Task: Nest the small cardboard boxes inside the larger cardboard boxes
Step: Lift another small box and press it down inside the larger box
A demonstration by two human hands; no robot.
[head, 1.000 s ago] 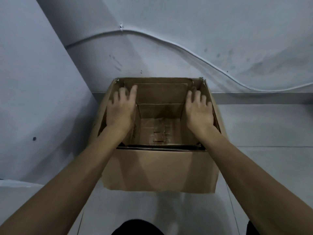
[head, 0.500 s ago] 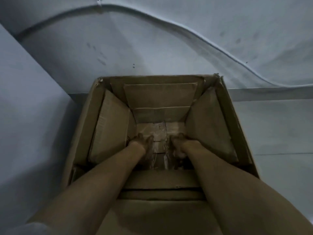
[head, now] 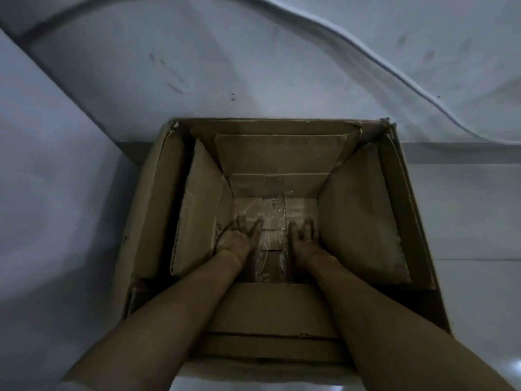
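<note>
A large open cardboard box stands on the floor against the wall. A smaller cardboard box sits nested inside it, its flaps standing up along the large box's walls. Both my arms reach down into the inner box. My left hand lies flat with fingers spread on the taped bottom, left of the tape strip. My right hand lies flat on the bottom to the right of the strip. Neither hand holds anything.
A grey wall rises directly behind the box, with a pale cable curving across it. Another grey wall closes in on the left. Pale floor stretches to the right of the box.
My hands went from the inner box's side flaps down to its bottom, and now lie flatter and wider apart. The camera has moved closer over the box.
</note>
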